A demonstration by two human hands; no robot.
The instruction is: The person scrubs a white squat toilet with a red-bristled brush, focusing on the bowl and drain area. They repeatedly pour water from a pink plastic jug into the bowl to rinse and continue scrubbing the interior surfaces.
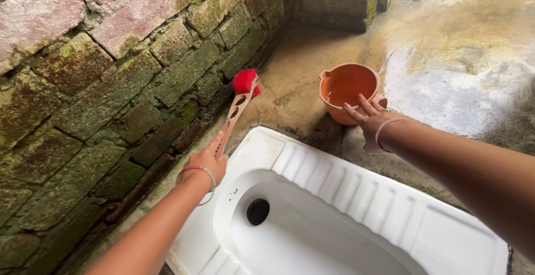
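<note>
Pan: white ceramic squat toilet pan (356, 197) with ribbed foot treads, nearest the camera, set into the wet concrete floor (446, 57); its dark drain hole (258, 211) lies between the two forearms.
Left hand: left hand (209, 160) closed around the lower end of the long pale-pink plastic brush with a red bristle head (238, 105); a thin bangle sits on that wrist.
Brush axis: the handle runs up and away from the left hand, tilted slightly right; the red head is at the far end, near the foot of the mossy brick wall (111, 85), beyond the pan's rim.
Right hand: right hand (370, 121) spread wide, fingers straight, holding nothing; fingertips at or just over the near rim of the mug, contact cannot be told.
Mug: round orange plastic mug with a pouring lip (346, 91), upright on the floor just beyond the pan, some water inside.
Nearer hand: the mug lies straight ahead of the right hand and well apart from the left hand.
</note>
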